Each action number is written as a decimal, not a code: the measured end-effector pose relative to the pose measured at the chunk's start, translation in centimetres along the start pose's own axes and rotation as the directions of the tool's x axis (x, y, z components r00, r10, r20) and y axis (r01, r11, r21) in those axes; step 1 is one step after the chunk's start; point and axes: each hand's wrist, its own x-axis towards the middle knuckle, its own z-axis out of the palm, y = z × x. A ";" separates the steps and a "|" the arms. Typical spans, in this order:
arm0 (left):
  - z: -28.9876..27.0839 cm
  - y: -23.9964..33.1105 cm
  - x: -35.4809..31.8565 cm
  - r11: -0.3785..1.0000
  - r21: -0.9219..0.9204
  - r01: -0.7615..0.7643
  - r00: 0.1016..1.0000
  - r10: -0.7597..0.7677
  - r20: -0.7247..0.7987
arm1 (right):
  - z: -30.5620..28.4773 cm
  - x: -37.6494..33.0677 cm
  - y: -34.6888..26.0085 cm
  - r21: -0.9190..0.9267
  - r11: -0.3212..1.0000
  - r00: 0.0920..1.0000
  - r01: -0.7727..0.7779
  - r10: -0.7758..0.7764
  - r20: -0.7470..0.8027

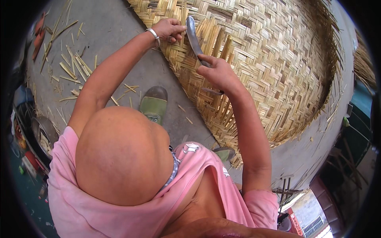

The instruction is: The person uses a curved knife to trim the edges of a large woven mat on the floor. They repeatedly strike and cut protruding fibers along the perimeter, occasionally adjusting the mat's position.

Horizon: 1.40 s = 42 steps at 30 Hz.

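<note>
A large woven reed mat (270, 75) spreads out ahead and to the right. At its left edge my left hand (167, 29) has its fingers closed in a pinch on a thin reed strip (183, 14). My right hand (222, 75) grips a curved metal knife (191, 33), its blade pointing up and away from me. The blade's tip is beside my left fingertips. Under the blade several loose reed ends (216, 37) stick out of the weave; the palm hides most of the tool's grip.
Cut reed pieces (75, 63) are scattered over the grey floor (119, 23) at the left. The mat's far right rim (331, 67) curls upward. My green shoe (154, 105) stands close to the mat. A round metal container (43, 135) is at the far left.
</note>
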 end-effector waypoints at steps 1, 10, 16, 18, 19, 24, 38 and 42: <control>0.0 0.0 0.1 0.999 -0.035 -0.002 1.000 0.001 -0.029 | 0.0 0.0 -0.3 -0.043 0.999 1.000 -0.007 0.008 0.004; 0.8 0.6 0.1 0.970 -0.243 0.011 0.996 -0.032 -0.081 | 4.5 2.4 -1.7 -0.371 0.928 0.969 -0.043 -0.051 -0.240; 2.7 2.8 -1.9 0.918 -0.278 0.283 0.948 -0.312 -0.066 | 4.3 4.8 -2.4 -0.431 0.901 0.964 -0.058 -0.062 -0.260; 2.8 2.7 -0.8 0.931 -0.232 0.280 0.931 -0.322 -0.169 | 4.2 4.9 -2.3 -0.436 0.899 0.966 -0.050 -0.067 -0.249; 2.5 2.5 0.3 0.931 -0.223 0.289 0.914 -0.337 -0.225 | 4.3 4.8 -2.4 -0.443 0.896 0.968 -0.041 -0.074 -0.239; 1.7 2.2 2.1 0.975 -0.084 0.207 0.959 -0.220 -0.180 | 4.3 4.8 -2.3 -0.434 0.899 0.971 -0.055 -0.053 -0.233; 0.6 -1.9 1.1 0.303 0.949 -0.087 0.857 0.508 -0.084 | 2.6 -7.1 -0.4 -0.556 0.831 0.999 0.020 0.004 0.043; 0.7 -0.9 1.3 0.608 0.769 -0.198 0.861 0.482 -0.160 | -0.9 -11.6 1.2 -0.216 0.975 0.988 -0.044 0.074 0.132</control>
